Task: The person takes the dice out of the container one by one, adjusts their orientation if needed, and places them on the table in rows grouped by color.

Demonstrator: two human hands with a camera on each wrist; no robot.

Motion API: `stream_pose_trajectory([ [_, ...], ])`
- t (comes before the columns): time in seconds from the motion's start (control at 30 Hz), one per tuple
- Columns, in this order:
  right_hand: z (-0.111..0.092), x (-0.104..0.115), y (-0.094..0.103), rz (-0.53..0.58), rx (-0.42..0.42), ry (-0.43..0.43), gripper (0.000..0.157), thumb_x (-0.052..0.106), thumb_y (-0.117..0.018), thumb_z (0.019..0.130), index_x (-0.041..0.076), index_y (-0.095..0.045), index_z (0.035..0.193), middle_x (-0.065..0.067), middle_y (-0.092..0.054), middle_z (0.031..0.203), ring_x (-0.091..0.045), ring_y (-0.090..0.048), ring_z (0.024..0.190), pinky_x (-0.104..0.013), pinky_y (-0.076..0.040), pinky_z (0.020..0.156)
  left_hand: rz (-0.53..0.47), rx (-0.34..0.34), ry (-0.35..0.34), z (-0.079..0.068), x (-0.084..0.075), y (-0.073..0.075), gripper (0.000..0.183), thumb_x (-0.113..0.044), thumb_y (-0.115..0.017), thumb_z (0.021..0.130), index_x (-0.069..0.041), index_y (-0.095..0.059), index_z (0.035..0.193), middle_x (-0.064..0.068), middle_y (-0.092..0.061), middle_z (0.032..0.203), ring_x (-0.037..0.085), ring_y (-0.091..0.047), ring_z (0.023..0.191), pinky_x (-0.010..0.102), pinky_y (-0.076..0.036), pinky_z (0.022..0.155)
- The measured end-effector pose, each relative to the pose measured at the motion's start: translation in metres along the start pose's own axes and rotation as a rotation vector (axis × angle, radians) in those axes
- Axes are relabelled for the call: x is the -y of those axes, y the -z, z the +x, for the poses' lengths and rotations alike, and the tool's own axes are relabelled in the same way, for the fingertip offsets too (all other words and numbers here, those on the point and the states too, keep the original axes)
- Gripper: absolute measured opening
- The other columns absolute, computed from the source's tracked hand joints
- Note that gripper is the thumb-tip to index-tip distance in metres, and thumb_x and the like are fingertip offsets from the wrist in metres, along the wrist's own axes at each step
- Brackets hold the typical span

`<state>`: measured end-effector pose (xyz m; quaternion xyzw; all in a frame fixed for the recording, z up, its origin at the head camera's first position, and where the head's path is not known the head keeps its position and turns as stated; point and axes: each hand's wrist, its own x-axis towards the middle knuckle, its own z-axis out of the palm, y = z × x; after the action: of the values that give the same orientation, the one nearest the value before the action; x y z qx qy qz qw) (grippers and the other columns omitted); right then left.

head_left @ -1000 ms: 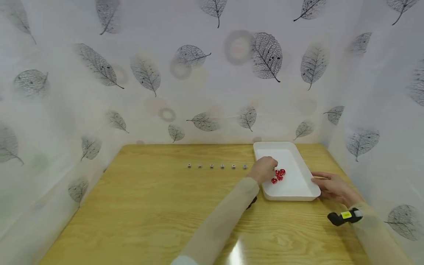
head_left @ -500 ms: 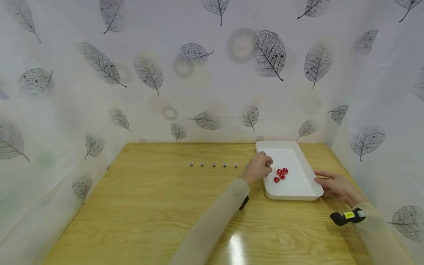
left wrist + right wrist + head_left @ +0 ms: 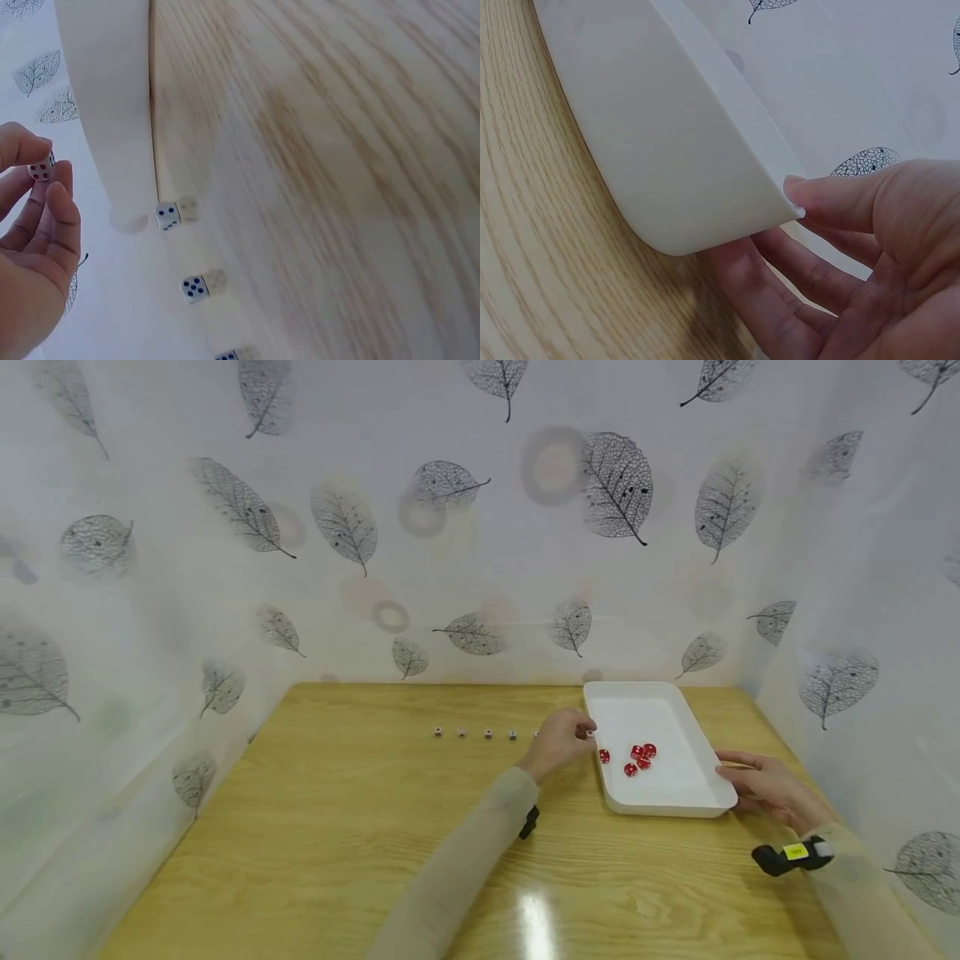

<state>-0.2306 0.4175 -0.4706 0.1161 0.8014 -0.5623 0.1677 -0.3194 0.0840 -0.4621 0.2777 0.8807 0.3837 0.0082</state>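
In the left wrist view, the thumb and fingertips of my left hand (image 3: 557, 747) pinch a small white die (image 3: 42, 169) with red and dark pips. The head view puts this hand at the left rim of a white rectangular tray (image 3: 666, 810). My right hand (image 3: 774, 789) grips the tray's near right corner, thumb on the rim and fingers beneath it. Several red dice (image 3: 643, 762) lie in the tray, one red die (image 3: 604, 757) close to its left wall. Left of the tray, a row of white dice (image 3: 488, 734) is spaced out on the table, partly hidden by my left hand.
The wooden table (image 3: 337, 827) runs back to a leaf-patterned curtain (image 3: 465, 568), which encloses it behind and on both sides. The tray stands at the table's right side, near the back edge.
My left hand has moved left, from over the red dice to the tray's left rim, with a white die in its fingers. My right hand stays on the tray.
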Motion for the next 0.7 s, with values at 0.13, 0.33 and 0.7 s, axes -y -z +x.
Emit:
stream_pose_trajectory([
  [0.13,-0.001,0.001,0.000,-0.006,-0.008,-0.004,0.076,0.030,-0.058,0.099,-0.005,-0.018,0.153,0.008,-0.064,0.102,-0.009,-0.066,0.087,-0.032,-0.058,0.077,0.008,0.001,-0.023,-0.005,0.009,0.006,0.022,-0.006,-0.069,0.085,-0.006,-0.073,0.108,0.000,-0.067,0.097,0.005,-0.058,0.083,0.013,-0.049,0.075],
  [0.33,-0.005,0.006,-0.003,-0.021,-0.002,-0.006,0.075,0.030,-0.057,0.099,-0.005,-0.017,0.153,0.006,-0.063,0.106,-0.007,-0.065,0.089,-0.032,-0.058,0.078,0.031,0.010,-0.030,-0.018,0.023,0.020,0.023,-0.007,-0.068,0.086,-0.002,-0.072,0.109,0.005,-0.070,0.103,0.007,-0.062,0.086,0.013,-0.050,0.076],
  [0.7,-0.006,0.006,-0.003,-0.027,-0.010,-0.019,0.076,0.031,-0.056,0.099,-0.004,-0.016,0.153,0.006,-0.063,0.105,-0.006,-0.065,0.088,-0.031,-0.058,0.077,0.018,0.002,0.009,-0.031,0.042,0.044,0.022,-0.006,-0.067,0.086,-0.001,-0.072,0.107,0.007,-0.072,0.103,0.012,-0.066,0.087,0.019,-0.053,0.076],
])
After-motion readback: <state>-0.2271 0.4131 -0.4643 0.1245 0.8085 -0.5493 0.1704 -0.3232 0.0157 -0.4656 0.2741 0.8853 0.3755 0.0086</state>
